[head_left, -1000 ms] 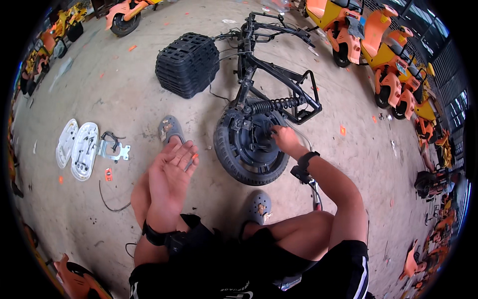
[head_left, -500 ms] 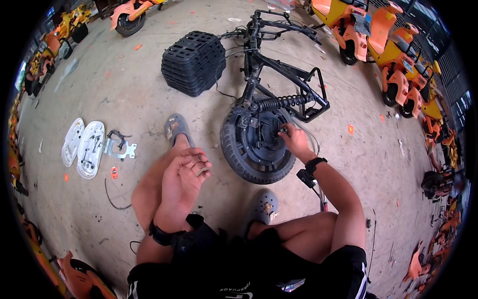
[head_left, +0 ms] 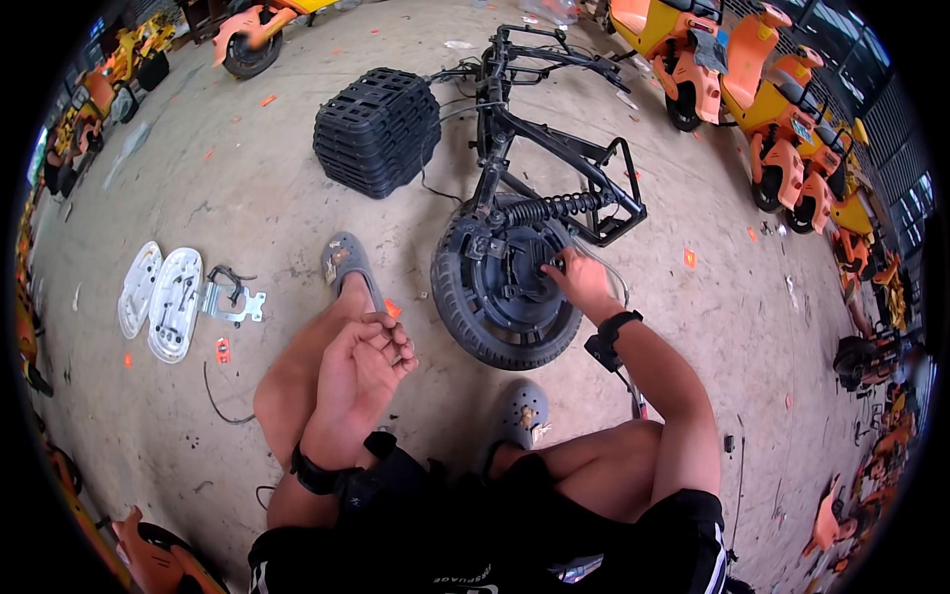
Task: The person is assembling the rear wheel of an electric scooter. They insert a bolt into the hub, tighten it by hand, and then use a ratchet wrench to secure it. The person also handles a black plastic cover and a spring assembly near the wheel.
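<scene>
In front of me, a scooter wheel (head_left: 465, 322) with a black tyre lies tilted on the floor, attached to a black metal frame (head_left: 554, 146). My right hand (head_left: 584, 282) reaches to the wheel's hub, its thumb and fingers pinched round a small dark piece at the centre that I cannot make out. Above my left leg hovers my left hand (head_left: 366, 361), palm turned up and fingers curled in. A small orange scrap (head_left: 393, 309) shows just beyond those fingertips; whether they hold it or it lies on the floor behind, I cannot tell.
A stack of black plastic baskets (head_left: 376, 134) stands left of the frame. Farther left lie two white trays, one with small parts (head_left: 176, 307), and a metal bracket (head_left: 233, 305). Orange-yellow scooters (head_left: 737, 89) line the right side. A cable (head_left: 223, 401) curls beside my left leg.
My left hand has dropped slightly and its fingers have drawn closer together. My right hand stays at the hub, with its fingers slightly shifted. The whole view has shifted a little.
</scene>
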`<action>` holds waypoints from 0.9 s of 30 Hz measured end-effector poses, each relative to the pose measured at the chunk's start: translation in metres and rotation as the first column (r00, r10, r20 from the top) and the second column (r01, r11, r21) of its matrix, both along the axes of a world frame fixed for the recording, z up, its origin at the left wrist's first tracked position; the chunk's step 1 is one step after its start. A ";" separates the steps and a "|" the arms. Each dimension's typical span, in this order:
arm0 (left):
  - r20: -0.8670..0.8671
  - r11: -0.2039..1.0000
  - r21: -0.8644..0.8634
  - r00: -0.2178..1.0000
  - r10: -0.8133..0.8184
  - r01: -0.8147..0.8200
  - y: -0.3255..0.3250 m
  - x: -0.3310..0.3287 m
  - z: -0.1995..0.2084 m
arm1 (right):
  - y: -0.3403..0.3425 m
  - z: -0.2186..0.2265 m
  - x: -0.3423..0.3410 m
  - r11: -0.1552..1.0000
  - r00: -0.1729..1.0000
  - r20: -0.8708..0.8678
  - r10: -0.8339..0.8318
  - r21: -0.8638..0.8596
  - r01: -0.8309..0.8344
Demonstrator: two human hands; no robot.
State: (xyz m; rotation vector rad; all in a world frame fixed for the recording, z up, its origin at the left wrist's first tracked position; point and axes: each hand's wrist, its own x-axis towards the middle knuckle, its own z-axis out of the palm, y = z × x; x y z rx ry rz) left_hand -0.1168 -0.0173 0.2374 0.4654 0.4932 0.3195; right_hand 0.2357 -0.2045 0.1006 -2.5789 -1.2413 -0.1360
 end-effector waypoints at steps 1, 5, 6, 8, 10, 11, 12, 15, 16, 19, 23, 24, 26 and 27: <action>0.010 1.000 -0.010 1.000 -0.015 0.015 0.001 -0.001 -0.002 | 0.002 0.002 -0.001 1.000 1.000 -0.003 -0.003 -0.020 0.003; 0.038 0.999 -0.022 0.999 -0.030 0.031 0.002 -0.011 -0.007 | 0.014 0.001 -0.001 0.999 0.998 -0.052 -0.032 -0.046 0.030; 0.060 0.997 -0.054 0.997 -0.052 0.055 -0.001 -0.011 -0.009 | 0.016 -0.001 -0.001 0.999 0.997 -0.076 -0.031 -0.035 0.029; 0.072 0.997 -0.049 0.996 -0.048 0.052 -0.003 -0.013 -0.010 | 0.011 -0.007 -0.001 0.996 0.994 -0.108 0.028 0.082 -0.019; 0.060 0.997 -0.001 0.995 -0.074 0.074 -0.005 -0.008 -0.012 | 0.003 -0.020 0.005 0.998 0.996 -0.093 0.019 0.065 -0.013; 0.053 0.995 0.024 0.993 -0.101 0.099 -0.005 -0.007 -0.013 | -0.001 -0.026 0.011 0.995 0.996 -0.077 0.055 0.084 -0.049; 0.055 0.995 0.048 0.994 -0.095 0.093 -0.007 -0.008 -0.017 | -0.001 -0.027 0.011 0.994 0.993 -0.103 0.065 0.090 -0.056; 0.063 0.989 0.086 0.990 -0.124 0.118 -0.011 -0.003 -0.016 | -0.007 -0.019 0.011 0.994 0.988 -0.151 0.045 0.103 -0.029; 0.057 0.989 0.090 0.991 -0.124 0.119 -0.013 -0.006 -0.016 | -0.004 -0.017 0.008 0.995 0.986 -0.163 0.048 0.090 -0.034; 0.057 0.987 0.108 0.991 -0.124 0.117 -0.012 -0.010 -0.019 | 0.005 -0.017 0.009 0.995 0.985 -0.151 0.081 0.069 -0.071; 0.033 0.986 0.111 0.992 -0.126 0.121 -0.013 -0.007 -0.020 | 0.001 -0.015 0.018 0.983 0.964 -0.206 0.166 0.115 -0.145; 0.021 0.987 0.108 0.992 -0.124 0.121 -0.013 -0.006 -0.020 | -0.002 -0.021 0.023 0.984 0.955 -0.252 0.155 0.127 -0.126; 0.014 0.986 0.102 0.991 -0.131 0.129 -0.014 -0.002 -0.019 | -0.007 -0.026 0.031 0.986 0.932 -0.340 0.128 0.144 -0.082; 0.018 0.986 0.100 0.990 -0.139 0.136 -0.014 0.000 -0.018 | -0.010 -0.028 0.035 0.991 0.929 -0.355 0.101 0.120 -0.062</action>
